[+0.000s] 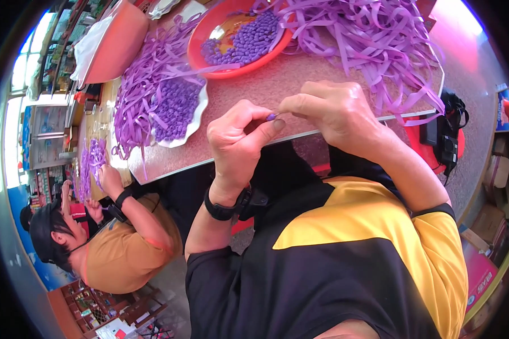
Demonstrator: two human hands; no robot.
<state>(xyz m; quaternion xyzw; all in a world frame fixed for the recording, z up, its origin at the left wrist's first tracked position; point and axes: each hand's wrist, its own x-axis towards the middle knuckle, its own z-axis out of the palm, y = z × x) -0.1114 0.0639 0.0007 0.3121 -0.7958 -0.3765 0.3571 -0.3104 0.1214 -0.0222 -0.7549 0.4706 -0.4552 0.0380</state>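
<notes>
Over the near edge of the table, my left hand [234,138] is closed, pinching a small purple bead-like piece [271,117] between thumb and forefinger. Right beside it, the fingers of my right hand [333,110] are pressed together at a thin strand or tip, too small to name. The two hands nearly meet at the piece. Just beyond my left hand, a white wavy-rimmed plate [202,110] holds a heap of similar purple pieces [175,107]. Farther back, a red round dish [215,72] holds more of them.
Loose purple ribbons [373,45] pile up at the back right, others [138,96] at the left. A large pinkish bowl [116,42] stands back left. A co-worker [124,248] in an orange-brown shirt handles purple ribbons at left. A black strapped device [448,138] lies right of the table.
</notes>
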